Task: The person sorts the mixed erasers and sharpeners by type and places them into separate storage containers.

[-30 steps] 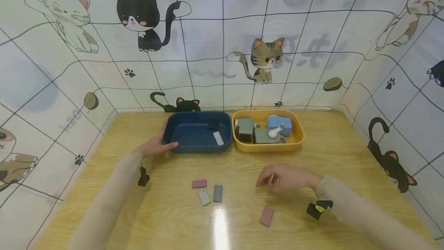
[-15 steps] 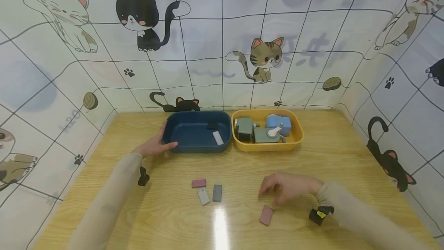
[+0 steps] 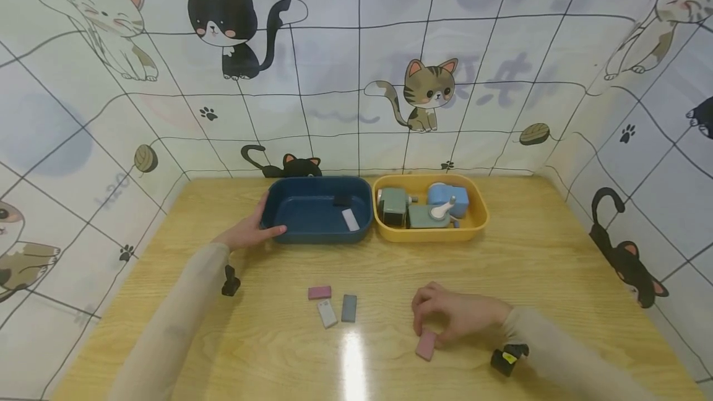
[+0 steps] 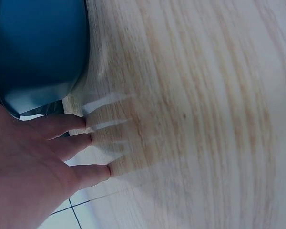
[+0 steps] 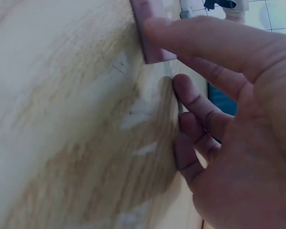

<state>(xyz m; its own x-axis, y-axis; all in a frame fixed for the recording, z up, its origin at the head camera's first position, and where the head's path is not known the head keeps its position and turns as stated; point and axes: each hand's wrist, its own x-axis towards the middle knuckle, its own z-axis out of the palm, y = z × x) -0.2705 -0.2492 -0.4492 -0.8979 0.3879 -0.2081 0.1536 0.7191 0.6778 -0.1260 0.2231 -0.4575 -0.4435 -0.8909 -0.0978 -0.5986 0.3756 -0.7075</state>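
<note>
At the front left corner of a dark blue tray (image 3: pixel 317 239), my left hand (image 3: pixel 247 231) rests with its thumb along the front and its fingers beside the left wall. The left wrist view shows those fingers straight, their tips on the wooden table. My right hand (image 3: pixel 459 316) pinches a flat pink block (image 3: pixel 426 347) at its far end between thumb and finger, low over the table. In the right wrist view the thumb presses on the pink block (image 5: pixel 155 50) while the other fingers curl beneath the palm. Inside the tray lie a white block (image 3: pixel 350 220) and a black one (image 3: pixel 341 201).
Left of the right hand lie a darker pink block (image 3: pixel 320 293), a light grey block (image 3: pixel 327 314) and a dark grey block (image 3: pixel 349 309). Touching the blue tray's right side, a yellow tray (image 3: pixel 429 236) holds green and blue toy-like devices. Cat-patterned walls (image 3: pixel 334 110) enclose the table.
My right hand has come down toward the near side and taken hold of the pink block, which is slightly shifted. The left hand has stayed at the blue tray.
</note>
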